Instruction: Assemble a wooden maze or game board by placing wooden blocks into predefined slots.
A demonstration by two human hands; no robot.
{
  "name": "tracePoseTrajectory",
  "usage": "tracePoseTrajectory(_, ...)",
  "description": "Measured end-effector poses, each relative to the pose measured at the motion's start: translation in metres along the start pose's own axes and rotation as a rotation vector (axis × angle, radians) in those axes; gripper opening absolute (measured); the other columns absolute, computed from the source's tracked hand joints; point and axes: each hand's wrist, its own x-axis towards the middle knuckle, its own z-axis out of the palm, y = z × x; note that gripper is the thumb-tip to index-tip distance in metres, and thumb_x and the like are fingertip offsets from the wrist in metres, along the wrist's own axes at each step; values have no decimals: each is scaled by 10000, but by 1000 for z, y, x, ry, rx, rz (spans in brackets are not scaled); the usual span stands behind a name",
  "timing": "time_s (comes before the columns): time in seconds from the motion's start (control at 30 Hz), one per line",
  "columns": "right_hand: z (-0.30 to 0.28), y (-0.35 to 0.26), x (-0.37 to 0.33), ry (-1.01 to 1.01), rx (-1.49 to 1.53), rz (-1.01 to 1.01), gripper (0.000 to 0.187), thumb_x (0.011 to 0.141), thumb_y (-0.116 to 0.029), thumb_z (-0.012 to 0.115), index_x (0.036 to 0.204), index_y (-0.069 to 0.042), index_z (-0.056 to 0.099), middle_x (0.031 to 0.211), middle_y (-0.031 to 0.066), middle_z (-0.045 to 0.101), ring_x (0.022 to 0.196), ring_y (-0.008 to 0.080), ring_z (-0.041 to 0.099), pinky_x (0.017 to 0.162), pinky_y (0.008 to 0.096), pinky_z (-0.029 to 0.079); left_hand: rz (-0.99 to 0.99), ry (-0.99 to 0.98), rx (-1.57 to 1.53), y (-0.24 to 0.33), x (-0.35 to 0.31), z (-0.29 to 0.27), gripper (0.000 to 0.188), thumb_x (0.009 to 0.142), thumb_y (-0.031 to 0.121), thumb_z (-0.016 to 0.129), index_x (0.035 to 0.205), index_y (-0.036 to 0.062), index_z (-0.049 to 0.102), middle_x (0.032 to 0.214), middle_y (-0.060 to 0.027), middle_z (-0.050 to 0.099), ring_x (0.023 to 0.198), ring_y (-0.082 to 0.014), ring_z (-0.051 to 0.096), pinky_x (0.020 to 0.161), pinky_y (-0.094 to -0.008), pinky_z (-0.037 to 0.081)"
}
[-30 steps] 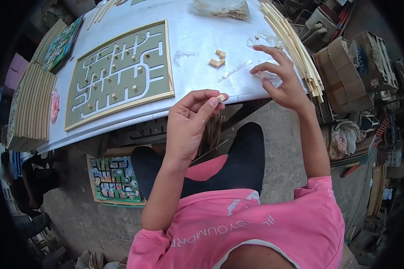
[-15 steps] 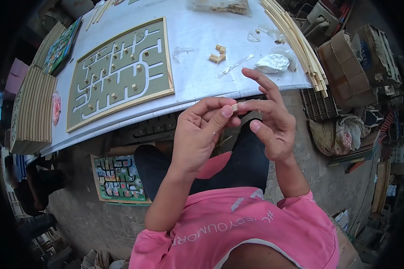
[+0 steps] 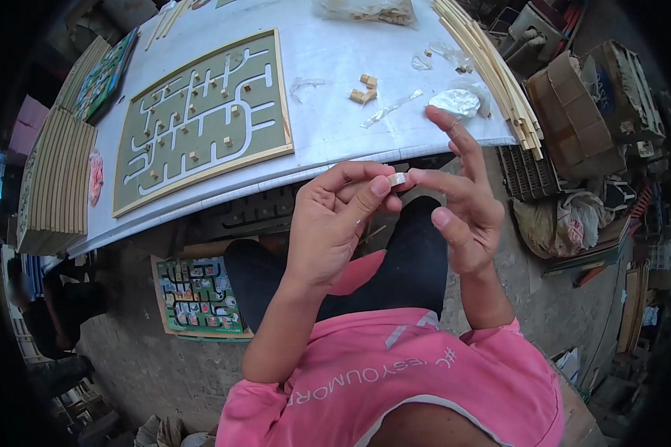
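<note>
Between the thumb and fingers of my left hand [image 3: 334, 220] a small wooden block [image 3: 397, 179] is pinched, with a pale whitish top face. My right hand [image 3: 466, 208] is beside it, its index fingertip at the block's right end and its other fingers spread. Both hands hover in front of the table's near edge. On the table lies a framed grey-green board [image 3: 194, 119] with white grooves and several wooden blocks standing on it. To its right sit a few loose wooden blocks [image 3: 364, 91].
Stacked boards [image 3: 56, 179] stand at the table's left end. Long wooden strips [image 3: 492, 74] lie along its right edge, near a crumpled white plastic bag [image 3: 455, 104]. A printed colourful board [image 3: 200, 296] leans below the table. A person in dark clothes [image 3: 56, 313] is at the far left.
My right hand has shifted slightly right and its thumb has moved away from the block. The block's whitish face now shows; my left hand keeps its pinch.
</note>
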Motion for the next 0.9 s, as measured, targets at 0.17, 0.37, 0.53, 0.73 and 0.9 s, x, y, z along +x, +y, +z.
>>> tracePoseTrajectory(0.17,4,0,3,-46,-92,-44,357,781,-216,573,1084,-97,721,1399,273,422,1321,368,376,1108,470,210,33,-12,5,3,-4,-1,196,912,62,622,1078,-42,613,999,-136,688,832,-113,643,770,-215,518)
tracePoseTrajectory(0.37,8,-7,5,41,4,27,350,780,-217,575,1075,-108,729,1398,276,421,1323,371,372,1111,466,203,41,-6,54,6,-9,-3,198,899,57,639,1070,-42,620,990,-122,689,831,-114,649,768,-208,516)
tracePoseTrajectory(0.53,12,-8,8,-26,-27,-64,346,778,-229,575,1057,-104,736,1397,283,421,1329,370,365,1116,470,187,79,-25,32,8,-13,-5,199,894,59,648,1066,-39,626,981,-110,691,819,-115,652,761,-205,515)
tracePoseTrajectory(0.73,13,-6,12,-64,-72,-96,375,811,-301,544,1027,-59,732,1404,320,389,1350,412,329,1116,518,141,86,-25,28,12,-18,-9,194,897,58,643,1064,-38,627,976,-112,692,813,-114,652,756,-204,516)
tracePoseTrajectory(0.9,19,-15,14,57,-94,-52,328,761,-211,572,1019,-111,748,1387,281,435,1291,375,397,1096,475,216,60,-7,7,19,-25,-12,190,900,55,637,1065,-38,627,970,-112,691,809,-112,651,754,-202,517)
